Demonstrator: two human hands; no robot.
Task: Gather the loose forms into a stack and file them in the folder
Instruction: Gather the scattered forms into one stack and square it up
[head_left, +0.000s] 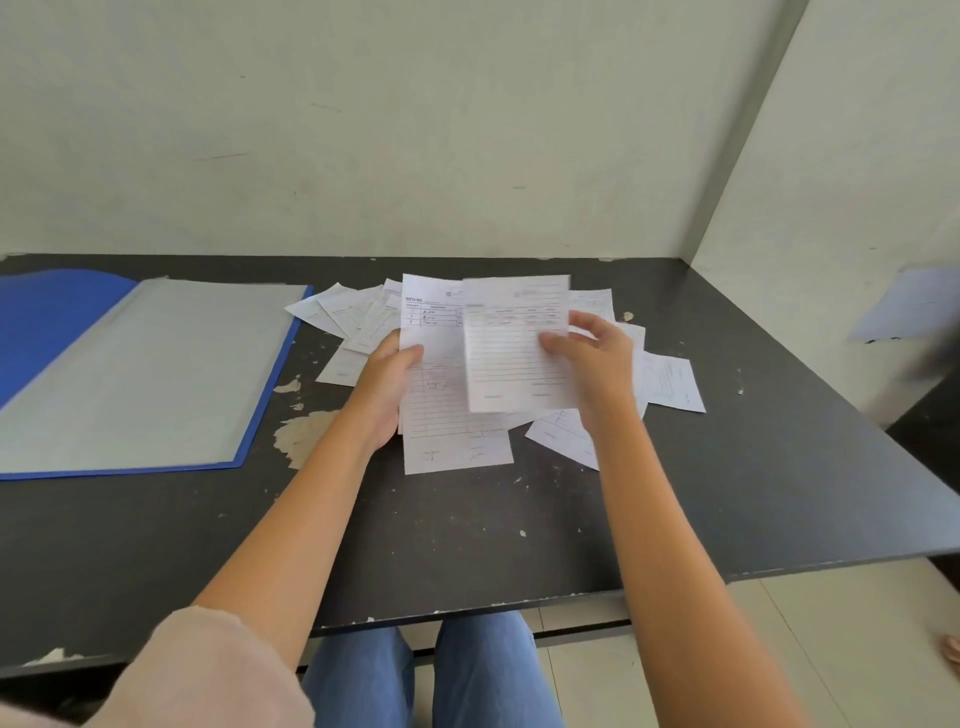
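An open blue folder lies at the table's left, showing a grey sheet inside. Loose forms lie scattered mid-table. The left hand grips a stack by its left edge; the right hand pinches one form over it.

A dark desk fills the middle of the view, its black surface chipped in pale patches, the largest near the front of its left half. Behind it stands a scuffed, off-white wall, meeting a side partition on the right. Below the desk's front edge lies a pale tiled floor.
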